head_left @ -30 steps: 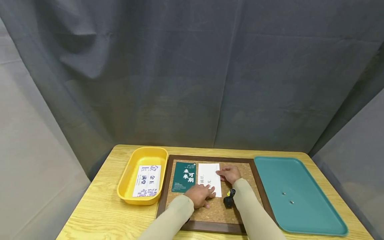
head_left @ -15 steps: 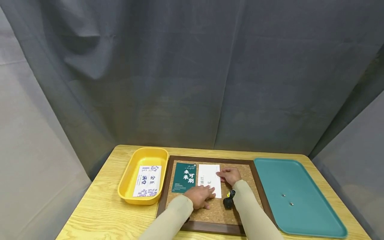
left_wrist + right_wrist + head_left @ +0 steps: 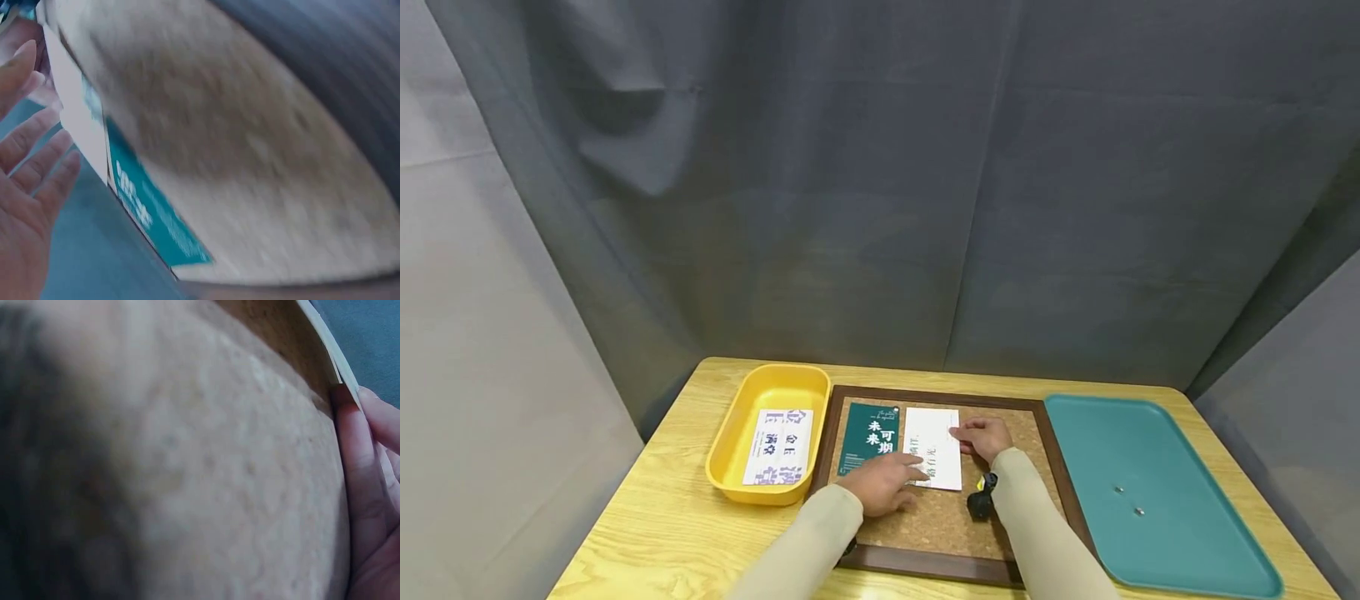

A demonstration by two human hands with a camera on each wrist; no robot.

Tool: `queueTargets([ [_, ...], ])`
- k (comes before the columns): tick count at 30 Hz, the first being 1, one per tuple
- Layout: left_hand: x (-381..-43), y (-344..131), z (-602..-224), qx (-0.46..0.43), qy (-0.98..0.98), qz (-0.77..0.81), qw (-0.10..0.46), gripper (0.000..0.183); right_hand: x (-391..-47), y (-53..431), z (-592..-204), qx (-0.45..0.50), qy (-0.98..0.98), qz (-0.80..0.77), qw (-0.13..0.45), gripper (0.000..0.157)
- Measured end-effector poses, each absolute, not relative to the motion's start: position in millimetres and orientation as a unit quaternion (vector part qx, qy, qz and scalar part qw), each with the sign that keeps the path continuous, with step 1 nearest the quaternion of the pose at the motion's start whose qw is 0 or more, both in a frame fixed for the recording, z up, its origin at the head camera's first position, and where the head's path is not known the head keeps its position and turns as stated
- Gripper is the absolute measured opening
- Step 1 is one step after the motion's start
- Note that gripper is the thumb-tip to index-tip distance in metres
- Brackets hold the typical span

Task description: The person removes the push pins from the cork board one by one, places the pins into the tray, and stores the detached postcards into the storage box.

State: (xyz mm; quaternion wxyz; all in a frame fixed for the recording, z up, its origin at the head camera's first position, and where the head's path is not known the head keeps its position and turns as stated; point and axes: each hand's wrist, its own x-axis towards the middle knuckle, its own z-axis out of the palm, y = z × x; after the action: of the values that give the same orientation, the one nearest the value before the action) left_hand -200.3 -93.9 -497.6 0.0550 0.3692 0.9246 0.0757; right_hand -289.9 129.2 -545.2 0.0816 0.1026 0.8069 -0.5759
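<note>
On the wooden counter [image 3: 640, 517], at the left, sits a yellow plastic tub [image 3: 752, 495] with a white card [image 3: 778, 450] printed in purple characters lying inside. Just beside it lies a dark-framed corkboard [image 3: 940, 533]. On its cork lies a green card [image 3: 865, 429] with white characters, partly covered by the left hand [image 3: 880, 482] — fingers extended, reaching the lower left of a white postcard [image 3: 940, 429]. That postcard lies on the corkboard just right of the green card; the right hand [image 3: 987, 438] pinches its right edge between thumb and finger. At far right, a teal tray [image 3: 1157, 442] holds two tiny shiny pieces [image 3: 1138, 511] — too small to identify.
</note>
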Motion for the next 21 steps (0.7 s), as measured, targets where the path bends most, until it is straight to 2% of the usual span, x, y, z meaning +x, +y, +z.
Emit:
queueTargets([
  [11,-185.3,-164.6,-474.5,0.352,0.928,0.115,-0.026,0.030,-291.5,127.9,-546.4,0.105,0.805,-0.579,0.080,0.018],
  [18,-166.2,-215.2,-464.0,0.311,0.943,0.104,-0.057,0.039,-291.3,123.7,-548.5,0.100,0.806,-0.578,0.074,0.017],
  [21,-155.2,-233.7,-463.3,0.277,0.952,0.116,-0.051,0.041,-291.2,121.4,-549.7,0.101,0.805,-0.581,0.073,0.017],
])
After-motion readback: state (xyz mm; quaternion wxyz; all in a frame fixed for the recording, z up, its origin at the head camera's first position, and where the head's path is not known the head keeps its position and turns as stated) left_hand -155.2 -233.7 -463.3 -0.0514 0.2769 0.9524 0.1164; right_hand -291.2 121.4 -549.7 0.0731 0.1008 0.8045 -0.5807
